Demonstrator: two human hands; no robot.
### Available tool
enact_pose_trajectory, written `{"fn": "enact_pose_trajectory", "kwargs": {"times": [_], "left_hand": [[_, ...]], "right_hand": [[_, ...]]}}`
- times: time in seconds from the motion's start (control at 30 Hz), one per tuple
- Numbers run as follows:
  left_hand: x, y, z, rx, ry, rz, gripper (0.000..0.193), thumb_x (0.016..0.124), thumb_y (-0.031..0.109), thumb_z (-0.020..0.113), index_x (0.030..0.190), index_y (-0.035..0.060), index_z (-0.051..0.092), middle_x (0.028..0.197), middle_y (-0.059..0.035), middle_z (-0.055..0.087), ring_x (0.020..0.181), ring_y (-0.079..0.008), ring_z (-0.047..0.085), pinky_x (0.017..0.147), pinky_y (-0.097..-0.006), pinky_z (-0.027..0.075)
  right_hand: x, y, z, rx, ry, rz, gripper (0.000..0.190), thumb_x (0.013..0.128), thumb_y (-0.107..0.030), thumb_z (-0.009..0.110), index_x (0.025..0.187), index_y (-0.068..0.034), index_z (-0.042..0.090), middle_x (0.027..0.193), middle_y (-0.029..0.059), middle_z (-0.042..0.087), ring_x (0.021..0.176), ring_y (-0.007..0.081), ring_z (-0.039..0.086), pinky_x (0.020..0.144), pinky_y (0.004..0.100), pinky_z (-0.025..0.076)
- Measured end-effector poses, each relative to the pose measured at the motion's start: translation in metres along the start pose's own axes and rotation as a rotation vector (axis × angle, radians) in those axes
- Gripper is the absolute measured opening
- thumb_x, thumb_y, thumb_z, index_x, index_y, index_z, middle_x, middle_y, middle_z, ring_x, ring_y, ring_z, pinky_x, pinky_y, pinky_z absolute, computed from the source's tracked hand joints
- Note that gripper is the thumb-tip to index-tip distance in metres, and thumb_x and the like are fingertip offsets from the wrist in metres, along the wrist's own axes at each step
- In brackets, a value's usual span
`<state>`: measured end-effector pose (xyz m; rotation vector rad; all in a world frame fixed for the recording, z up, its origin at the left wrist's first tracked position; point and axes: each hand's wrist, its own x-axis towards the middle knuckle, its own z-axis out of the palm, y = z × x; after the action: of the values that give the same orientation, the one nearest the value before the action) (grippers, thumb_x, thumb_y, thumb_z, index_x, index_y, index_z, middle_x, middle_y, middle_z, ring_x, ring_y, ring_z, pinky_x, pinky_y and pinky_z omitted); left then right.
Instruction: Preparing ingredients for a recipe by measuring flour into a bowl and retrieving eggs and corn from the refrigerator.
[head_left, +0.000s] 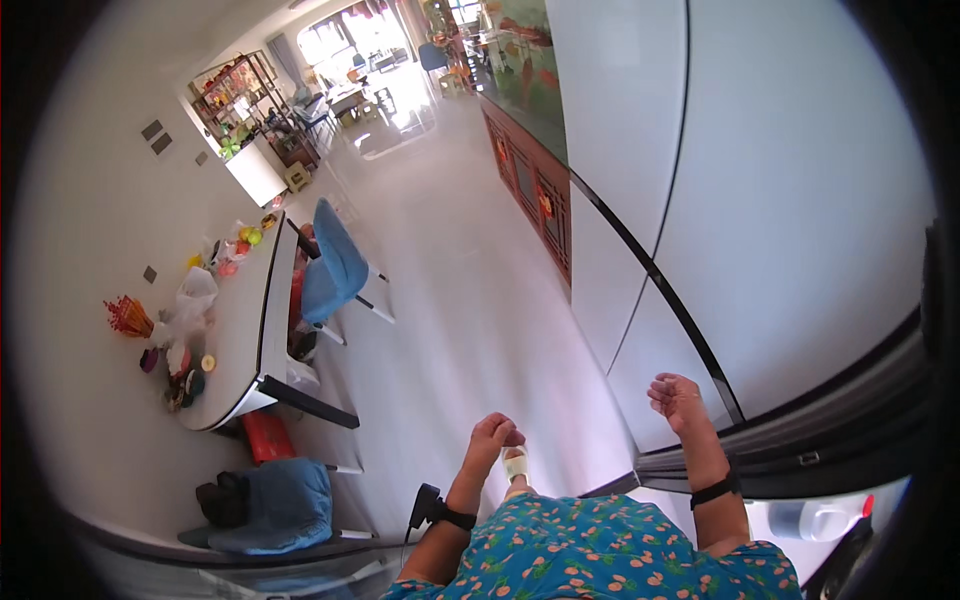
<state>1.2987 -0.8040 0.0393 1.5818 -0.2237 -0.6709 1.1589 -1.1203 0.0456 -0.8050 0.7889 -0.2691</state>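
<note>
My left hand (495, 435) hangs in front of me with its fingers loosely bent. Its palm is turned away, and no object shows in it. Below its fingertips is my foot in a light slipper (516, 464) on the pale, glossy floor (442, 315). Further right, my right hand (676, 401) is raised with slightly parted, half-curled fingers and holds nothing. It is nearest to the white panelled cabinet front (637, 390); whether it touches this cannot be told. Both forearms wear black straps (457, 517), the left one with a small device and cable.
At left, a white table (240, 322) carries plastic bags, fruit and dried flowers. One blue chair (337, 270) juts into the walkway; another (289, 506) holds a black item. A red-brown carved cabinet (529, 191) stands ahead right. Shelves (232, 94) and bright windows lie beyond.
</note>
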Motion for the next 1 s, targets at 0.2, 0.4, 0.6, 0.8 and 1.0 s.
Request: {"fn": "enact_pose_trajectory", "kwargs": {"times": [0.2,0.4,0.6,0.8,1.0], "left_hand": [[0.074,0.026,-0.040,-0.024,-0.125,-0.007,0.013,0.085,0.011,0.047,0.080,-0.0001,0.053,0.071,-0.0095,0.061,0.067,-0.0163,0.061,0.065,-0.0283,0.051],[0.136,0.083,-0.106,-0.027,-0.126,0.097,0.012,0.086,0.008,0.046,0.078,0.0006,0.052,0.068,-0.0083,0.058,0.067,-0.0173,0.061,0.066,-0.0297,0.051],[0.194,0.114,-0.120,-0.056,-0.197,0.090,0.012,0.086,0.008,0.044,0.079,0.0011,0.051,0.067,-0.0094,0.059,0.063,-0.0171,0.060,0.065,-0.0311,0.051],[0.237,0.123,-0.094,-0.010,-0.293,0.057,0.012,0.086,0.008,0.044,0.079,0.0006,0.050,0.068,-0.0094,0.059,0.063,-0.0181,0.060,0.066,-0.0313,0.051],[0.285,0.134,-0.066,-0.011,-0.339,0.024,0.013,0.086,0.008,0.043,0.079,0.0004,0.051,0.068,-0.0098,0.059,0.062,-0.0188,0.060,0.066,-0.0316,0.051]], "right_hand": [[0.048,-0.004,0.004,0.221,0.242,-0.019,0.017,0.081,-0.015,0.049,0.096,-0.007,0.051,0.079,0.0079,0.057,0.068,0.0196,0.057,0.054,0.0283,0.048],[0.077,-0.018,0.052,0.339,0.284,-0.068,0.018,0.082,-0.013,0.049,0.096,-0.002,0.050,0.079,0.0103,0.058,0.069,0.0199,0.059,0.054,0.0281,0.048],[0.099,-0.031,0.069,0.457,0.348,-0.147,0.015,0.084,-0.011,0.044,0.095,-0.003,0.051,0.080,0.0102,0.060,0.070,0.0210,0.060,0.057,0.0299,0.049],[0.125,-0.040,0.073,0.625,0.409,-0.199,0.015,0.086,-0.011,0.042,0.094,-0.003,0.052,0.081,0.0102,0.061,0.073,0.0217,0.061,0.061,0.0310,0.051],[0.155,-0.047,0.069,0.759,0.523,-0.243,0.019,0.089,-0.011,0.038,0.101,-0.003,0.050,0.083,0.0116,0.059,0.077,0.0246,0.059,0.062,0.0335,0.050]]}}
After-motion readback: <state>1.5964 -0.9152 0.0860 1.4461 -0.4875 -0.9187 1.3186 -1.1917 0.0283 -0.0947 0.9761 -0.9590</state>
